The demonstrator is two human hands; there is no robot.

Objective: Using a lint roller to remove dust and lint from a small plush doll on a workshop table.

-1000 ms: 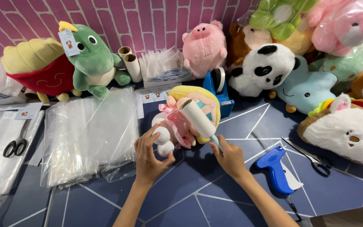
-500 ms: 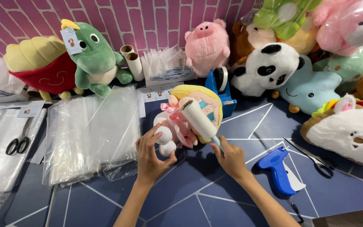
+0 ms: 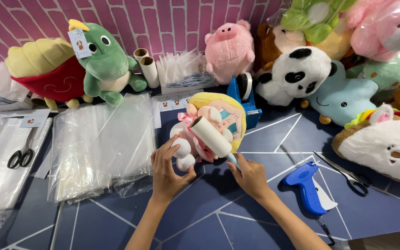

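Note:
A plush doll (image 3: 218, 118) with yellow hair, pink bows and white feet lies on the blue table (image 3: 200, 217) in the middle. My left hand (image 3: 168, 167) grips the doll's white feet at its lower left. My right hand (image 3: 250, 176) holds the pale blue handle of a lint roller (image 3: 210, 135), whose white roll rests on the doll's body.
Stacks of clear plastic bags (image 3: 100, 143) and black scissors (image 3: 21, 155) lie left. A blue tagging gun (image 3: 307, 185) and second scissors (image 3: 346, 173) lie right. A blue tape dispenser (image 3: 244, 99), cardboard tubes (image 3: 146, 69) and many plush toys line the back by the pink brick wall.
The view has shifted slightly. The lint roller has moved a little along the doll's body. Both hands keep their hold.

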